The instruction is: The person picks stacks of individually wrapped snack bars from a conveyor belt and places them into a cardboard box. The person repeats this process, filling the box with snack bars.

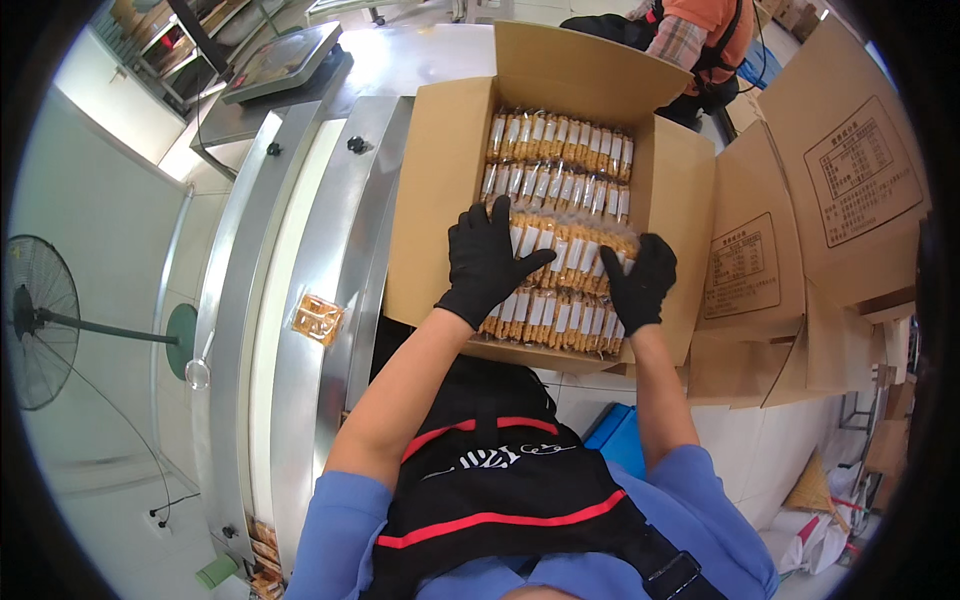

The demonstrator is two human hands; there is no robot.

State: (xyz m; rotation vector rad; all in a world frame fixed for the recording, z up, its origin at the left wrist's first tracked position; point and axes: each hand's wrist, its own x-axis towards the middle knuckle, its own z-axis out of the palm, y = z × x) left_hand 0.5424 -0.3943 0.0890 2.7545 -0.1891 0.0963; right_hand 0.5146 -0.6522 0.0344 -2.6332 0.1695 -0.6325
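Note:
An open cardboard carton [442,195] stands before me, its flaps folded outward. Inside, snack packets in clear wrappers with white labels stand on edge in several rows, such as the far row [562,142] and the near row [555,319]. Between my black-gloved hands is another packet row [570,244], which looks slightly raised over its neighbours. My left hand [487,259] clasps its left end, thumb lying across the packets. At the opposite end, my right hand [643,283] grips with the thumb on top and the fingers against the carton's right side.
Left of the carton runs a steel conveyor [300,390] with one loose packet [318,319] on its edge. A scale [285,64] stands beyond. More open cartons [750,247] crowd the right side. Another person [697,45] is at the far right. A fan [41,322] stands left.

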